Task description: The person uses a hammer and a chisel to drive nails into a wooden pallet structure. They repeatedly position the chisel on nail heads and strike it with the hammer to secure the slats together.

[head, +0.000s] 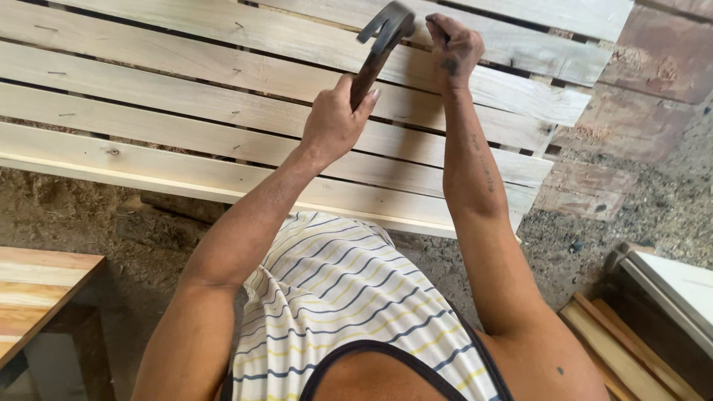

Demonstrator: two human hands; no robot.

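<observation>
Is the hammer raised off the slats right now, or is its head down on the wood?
Raised. The left hand holds the hammer tilted, its head in the air above the slats.

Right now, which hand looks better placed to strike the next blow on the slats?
The left hand: it grips the hammer, head raised over the wooden slats. The right hand is pinched on the slat, apparently steadying a nail.

Outdoor-looking work spot, flat daylight, no hard shadows. Floor [134,223] is packed dirt with gravel and bits of debris, greyer at right. Wooden bench [37,286] with warm-toned planks at lower left. Stack of loose wood strips [624,349] at lower right, beside a white-edged panel [672,286]. Weathered reddish boards [653,67] lie at upper right.
</observation>
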